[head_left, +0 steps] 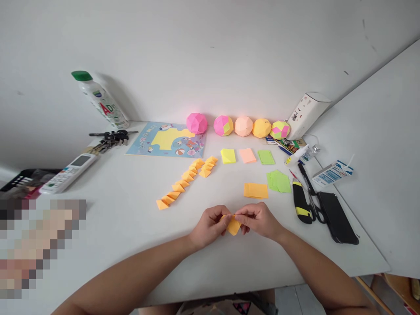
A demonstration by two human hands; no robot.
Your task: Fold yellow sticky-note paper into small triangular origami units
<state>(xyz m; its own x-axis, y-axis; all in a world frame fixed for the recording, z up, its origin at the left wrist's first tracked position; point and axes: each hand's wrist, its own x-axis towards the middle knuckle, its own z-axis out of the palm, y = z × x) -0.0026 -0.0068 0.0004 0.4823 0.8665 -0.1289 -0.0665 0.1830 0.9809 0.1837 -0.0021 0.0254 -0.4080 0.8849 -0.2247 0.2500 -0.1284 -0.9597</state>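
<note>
Between my two hands is a small orange sheet of paper [234,227], pinched near its upper edge. My left hand [210,225] grips it from the left, thumb in front. From the right, my right hand [260,222] pinches the same sheet, its fingertips close to the left thumb. A stack of orange paper [256,190] lies just beyond the right hand, with green paper sheets [278,181] beside it. Further left runs a slanting row of folded orange paper pieces [179,187], several overlapping one another.
Several paper balls [243,126] line the wall. Yellow, pink and green pads [248,155] lie before them. At right are a utility knife [302,202], scissors [316,210], a black phone-like case [337,217] and a carton [333,173]. A remote [68,173], keys [113,139] and bottle [101,100] are left.
</note>
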